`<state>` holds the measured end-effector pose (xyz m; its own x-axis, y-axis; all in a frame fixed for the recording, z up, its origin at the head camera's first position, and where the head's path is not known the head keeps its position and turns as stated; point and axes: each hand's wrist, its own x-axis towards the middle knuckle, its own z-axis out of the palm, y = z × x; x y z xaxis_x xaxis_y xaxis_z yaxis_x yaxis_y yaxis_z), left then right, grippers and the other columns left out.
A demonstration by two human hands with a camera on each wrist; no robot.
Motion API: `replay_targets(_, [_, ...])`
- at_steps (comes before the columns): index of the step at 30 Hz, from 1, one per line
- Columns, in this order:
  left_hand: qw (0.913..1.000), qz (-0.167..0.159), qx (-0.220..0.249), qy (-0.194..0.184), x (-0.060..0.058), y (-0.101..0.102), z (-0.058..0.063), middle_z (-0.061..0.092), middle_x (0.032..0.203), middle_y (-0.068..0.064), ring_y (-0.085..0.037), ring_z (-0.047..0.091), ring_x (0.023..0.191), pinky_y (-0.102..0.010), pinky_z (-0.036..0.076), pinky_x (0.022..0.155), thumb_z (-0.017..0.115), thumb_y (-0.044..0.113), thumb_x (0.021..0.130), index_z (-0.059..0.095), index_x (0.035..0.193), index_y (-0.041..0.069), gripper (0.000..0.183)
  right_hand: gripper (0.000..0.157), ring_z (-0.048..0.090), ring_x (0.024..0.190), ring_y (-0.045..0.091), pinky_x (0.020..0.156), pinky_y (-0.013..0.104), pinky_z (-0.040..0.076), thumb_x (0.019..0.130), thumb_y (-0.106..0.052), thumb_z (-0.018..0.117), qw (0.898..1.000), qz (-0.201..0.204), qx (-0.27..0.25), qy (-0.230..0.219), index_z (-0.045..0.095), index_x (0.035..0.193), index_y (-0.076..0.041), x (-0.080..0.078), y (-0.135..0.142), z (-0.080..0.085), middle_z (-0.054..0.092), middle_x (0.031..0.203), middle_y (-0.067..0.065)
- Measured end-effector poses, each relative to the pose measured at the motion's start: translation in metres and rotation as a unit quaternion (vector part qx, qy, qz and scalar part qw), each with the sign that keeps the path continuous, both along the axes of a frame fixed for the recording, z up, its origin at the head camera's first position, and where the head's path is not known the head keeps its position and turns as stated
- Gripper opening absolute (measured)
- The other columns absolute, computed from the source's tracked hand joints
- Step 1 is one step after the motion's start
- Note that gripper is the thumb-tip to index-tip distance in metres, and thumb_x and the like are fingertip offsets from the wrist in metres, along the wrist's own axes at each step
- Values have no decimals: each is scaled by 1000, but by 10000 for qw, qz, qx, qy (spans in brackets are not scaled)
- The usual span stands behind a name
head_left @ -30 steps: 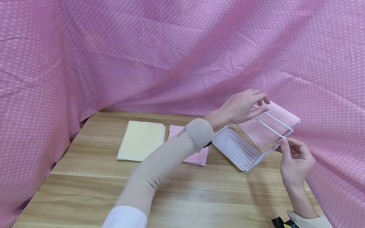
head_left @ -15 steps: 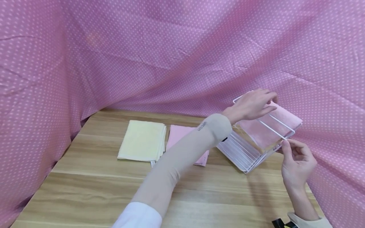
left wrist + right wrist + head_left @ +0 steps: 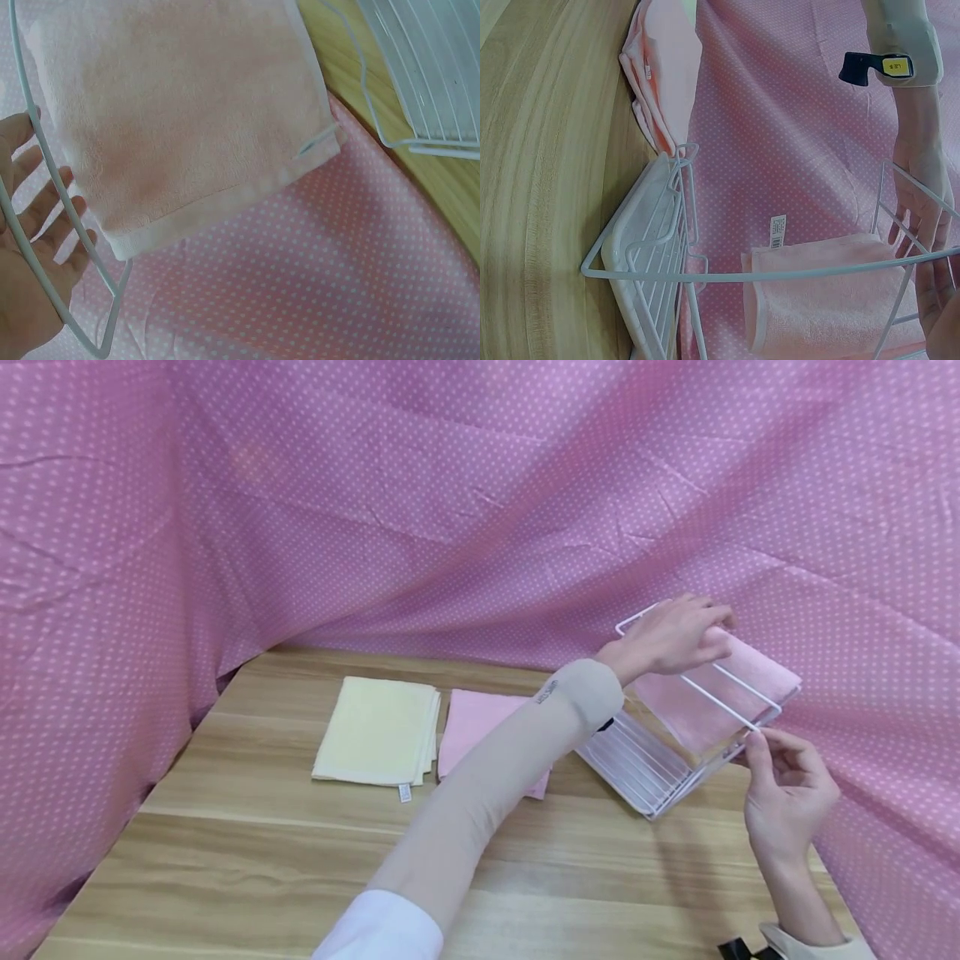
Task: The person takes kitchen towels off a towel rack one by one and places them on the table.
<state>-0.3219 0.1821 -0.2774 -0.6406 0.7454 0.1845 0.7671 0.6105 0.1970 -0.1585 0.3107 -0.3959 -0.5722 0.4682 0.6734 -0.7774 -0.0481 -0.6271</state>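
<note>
A white wire rack [image 3: 722,702] stands at the right of the table, with a pale liner [image 3: 633,758] in its lower basket. Between its upper bars lies a folded pink towel [image 3: 678,714], its tag [image 3: 778,231] visible in the right wrist view. My left hand [image 3: 686,631] reaches over the rack's top; in the left wrist view its spread fingers [image 3: 45,217] lie behind the bars, fingertips right at the towel's edge. With thumb and fingers, my right hand [image 3: 787,793] pinches the rack's near right end.
Left of the rack, a folded yellow towel [image 3: 378,731] and a second pink towel [image 3: 476,722] lie on the wooden table [image 3: 262,860]. My left forearm partly covers that pink towel. Pink dotted cloth [image 3: 450,527] hangs behind and along the sides.
My left hand has moved to the right along the rack's top, its forearm uncovering the yellow towel's label and a rack corner. The right hand keeps its pinch on the rack.
</note>
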Motion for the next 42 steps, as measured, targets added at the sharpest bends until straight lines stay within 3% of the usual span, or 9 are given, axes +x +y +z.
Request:
replay_targets(11, [9991,299,-269,-168,-7,10,4,57,147,14,-4,52,133,-16,43,108,53,47,110,56,145,43,36,11,74,67,16,67,22,63,90,18,69,10000,24,-57,50,66,100,24,-3,1,1,74,82,13])
replay_targets(27, [9979,529,-361,29,-8,13,4,59,141,17,-4,49,133,-18,39,112,54,46,108,62,139,40,32,10,74,66,16,67,23,63,90,18,70,9998,134,-159,26,67,98,22,-6,-3,0,75,80,13])
replay_targets(34, [9970,501,-421,423,-9,13,0,60,139,16,-6,51,130,-19,40,111,51,45,109,63,134,38,29,8,75,68,16,67,22,63,91,20,67,9998,203,-56,-5,68,98,20,-7,-2,0,77,81,13])
replay_targets(42, [9986,240,-298,360,-10,16,-2,62,134,15,-6,52,121,-16,41,100,52,41,108,64,133,34,29,10,76,70,15,69,21,63,92,23,62,9998,152,128,-58,68,98,19,-3,2,0,78,84,11])
